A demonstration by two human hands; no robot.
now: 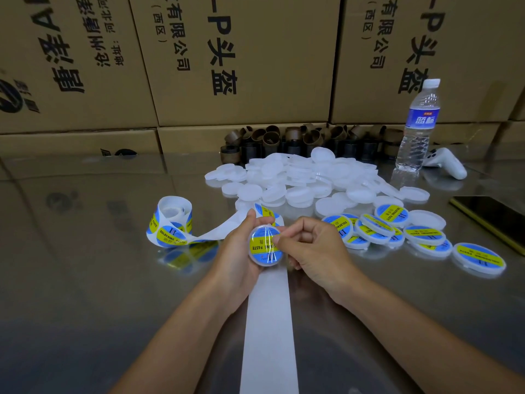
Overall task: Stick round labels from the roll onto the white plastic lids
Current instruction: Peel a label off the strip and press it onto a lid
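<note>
Lid (251,245) gripped in curled fingers (250,223) of left hand (237,251); right hand (312,245) fingers pinching label (262,247) edge at rim. Likely faults: crease or off-centre label, from uneven pressing.

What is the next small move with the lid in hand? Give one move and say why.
Probably rub the label flat with the right hand. The left hand cradles the lid, the label already covers its top, and the right hand pinches its right rim, so pressing it down looks like what is left.
</note>
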